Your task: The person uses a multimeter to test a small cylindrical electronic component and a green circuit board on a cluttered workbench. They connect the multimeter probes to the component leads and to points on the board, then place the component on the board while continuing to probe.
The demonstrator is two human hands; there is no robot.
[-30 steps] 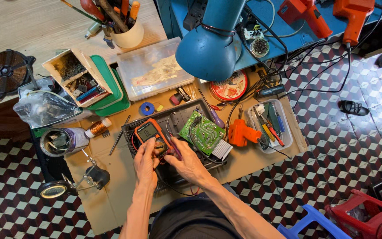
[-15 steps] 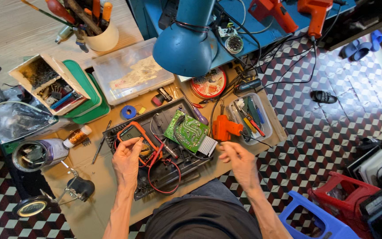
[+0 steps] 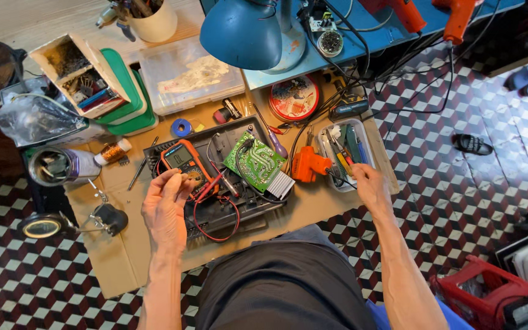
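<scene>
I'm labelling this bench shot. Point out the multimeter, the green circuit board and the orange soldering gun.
multimeter (image 3: 181, 160), head view, on its grey display.
green circuit board (image 3: 255, 162), head view, on the middle of the printed green face.
orange soldering gun (image 3: 310, 165), head view, on the orange body.

Under the left hand (image 3: 165, 208) lies an orange meter (image 3: 184, 164) with red and black leads (image 3: 215, 211). Between the hands sits a green board (image 3: 256, 160) and an orange tool (image 3: 308, 165). By the right hand (image 3: 369, 186) a clear tray (image 3: 340, 143) holds green, blue and yellow tools. Beyond stand a blue lamp (image 3: 242, 30), a red tin (image 3: 293, 98) and green lids (image 3: 129, 91). The floor (image 3: 459, 201) is checkered maroon, white and black; the cardboard (image 3: 117, 256) is tan.
</scene>
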